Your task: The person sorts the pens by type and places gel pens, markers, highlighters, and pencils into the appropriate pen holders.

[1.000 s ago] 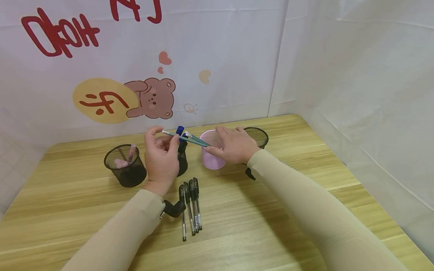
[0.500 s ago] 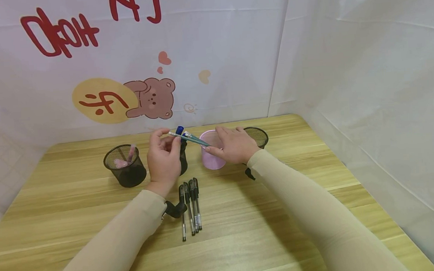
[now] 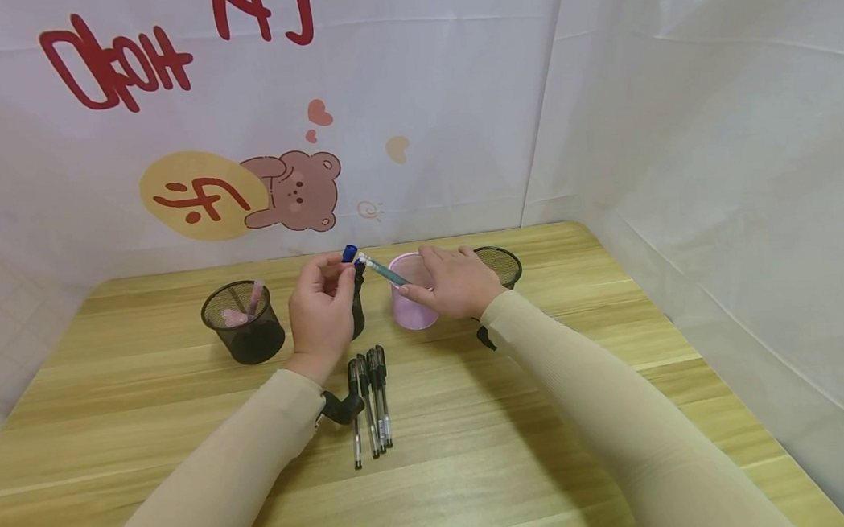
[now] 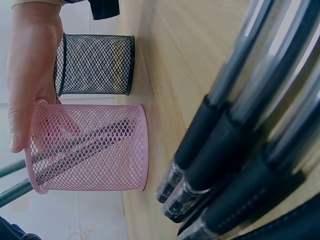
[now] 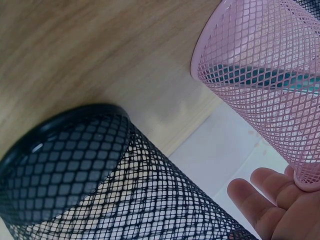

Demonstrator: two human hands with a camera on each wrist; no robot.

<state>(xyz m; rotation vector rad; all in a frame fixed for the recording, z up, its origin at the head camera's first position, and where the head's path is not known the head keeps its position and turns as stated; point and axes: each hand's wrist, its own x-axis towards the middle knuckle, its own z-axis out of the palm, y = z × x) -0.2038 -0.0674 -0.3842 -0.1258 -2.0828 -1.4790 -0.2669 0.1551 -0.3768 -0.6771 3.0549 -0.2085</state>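
Two teal pencils (image 3: 388,273) with white eraser ends lean inside the pink mesh pen holder (image 3: 415,312); the left wrist view shows their lower parts through its mesh. My right hand (image 3: 459,281) holds this holder by its rim, the thumb near the pencils and the fingers bent over the far side. My left hand (image 3: 323,314) has its thumb and index fingertips just left of the eraser ends, beside a blue pen cap (image 3: 350,253). That cap rises from a black pen holder (image 3: 356,312) mostly hidden behind the left hand. Nothing shows held in the left fingers.
Several black gel pens (image 3: 375,399) lie side by side on the wooden table (image 3: 478,470). A black mesh holder (image 3: 253,342) with pink pens stands at left; another black mesh holder (image 3: 505,266) stands behind the right hand. A white printed backdrop (image 3: 443,133) rises behind.
The pencil whose eraser end stuck out past my left fingertips has slid right toward the pink holder and out of them. My left hand moved slightly right; my right hand stayed put.
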